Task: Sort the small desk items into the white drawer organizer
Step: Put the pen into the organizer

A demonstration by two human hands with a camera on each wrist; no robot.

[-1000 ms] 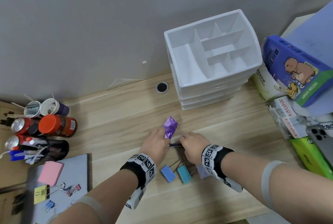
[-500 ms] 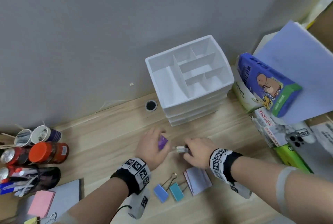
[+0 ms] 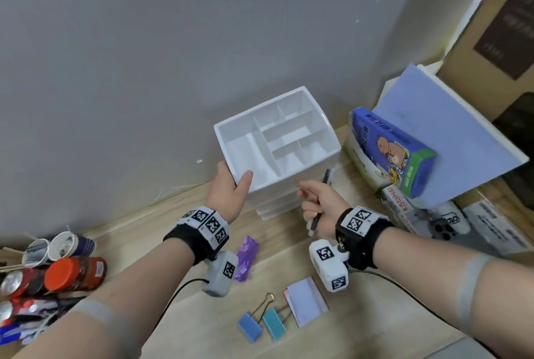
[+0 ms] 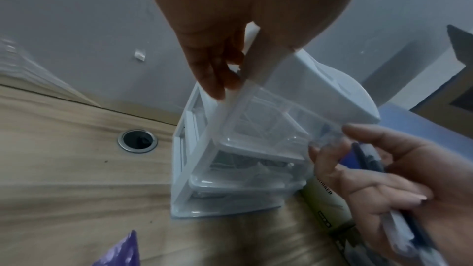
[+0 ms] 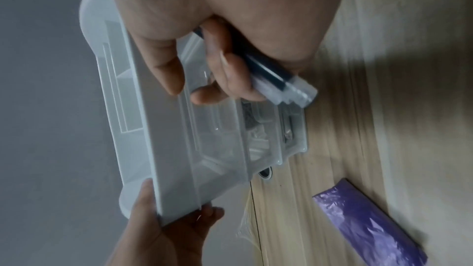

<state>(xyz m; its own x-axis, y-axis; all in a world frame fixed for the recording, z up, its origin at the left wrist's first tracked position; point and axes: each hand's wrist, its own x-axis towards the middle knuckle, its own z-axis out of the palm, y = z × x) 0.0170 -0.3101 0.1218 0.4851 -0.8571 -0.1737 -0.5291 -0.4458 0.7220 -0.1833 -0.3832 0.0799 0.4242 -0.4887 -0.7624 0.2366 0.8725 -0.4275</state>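
The white drawer organizer [image 3: 245,150] stands at the back of the desk, its divided top tray empty. My left hand [image 3: 231,188] grips the tray's front-left corner, thumb over the rim. My right hand [image 3: 315,199] holds a dark pen with a clear cap [image 3: 328,176] in curled fingers, and its fingertips touch the front of the top clear drawer [image 4: 268,135]. On the desk below the hands lie a purple wrapper [image 3: 247,257], a blue binder clip [image 3: 250,327], a teal binder clip [image 3: 274,324] and a pad of sticky notes [image 3: 306,301].
Paper cups, cans and a red-lidded jar [image 3: 75,272] crowd the left edge. Boxes and tissue packs [image 3: 393,150] and a phone [image 3: 445,228] are stacked right of the organizer. A cable hole [image 4: 137,141] sits left of it, and the grey wall is close behind.
Both hands rose from the desk to the organizer. The left hand let go of the purple wrapper, which now lies on the desk. The right hand carried the pen up.
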